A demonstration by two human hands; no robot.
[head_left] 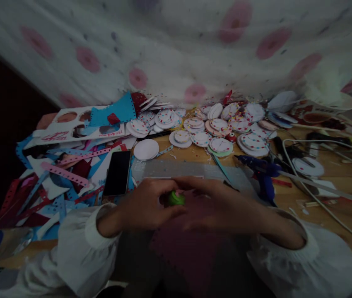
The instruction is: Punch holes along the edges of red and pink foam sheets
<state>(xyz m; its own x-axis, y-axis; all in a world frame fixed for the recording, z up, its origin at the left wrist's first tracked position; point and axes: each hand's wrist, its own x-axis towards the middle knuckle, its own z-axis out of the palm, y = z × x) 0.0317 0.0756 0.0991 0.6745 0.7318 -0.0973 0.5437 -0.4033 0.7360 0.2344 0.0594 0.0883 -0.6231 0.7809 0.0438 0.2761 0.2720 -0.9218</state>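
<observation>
A small bright green object (pixel 176 198) with a bit of pink at its top sits between my two hands. My left hand (pixel 146 205) curls around its left side, fingers and thumb bent about it. On the other side my right hand (pixel 218 205) arches over with bent fingers, somewhat blurred; whether it touches the green object is unclear. Below both hands hangs a dark pink sheet (pixel 188 248) with small holes along its edge. Behind them lies a grey cutting mat (pixel 179 167).
Layered white discs (pixel 165 118) with coloured dots line the back. Left are a black phone (pixel 116 173), punched strips (pixel 64 173) and a blue piece (pixel 114 111). A blue glue gun (pixel 264 178) and a white cord (pixel 300 184) lie right. A floral curtain (pixel 169 49) hangs behind.
</observation>
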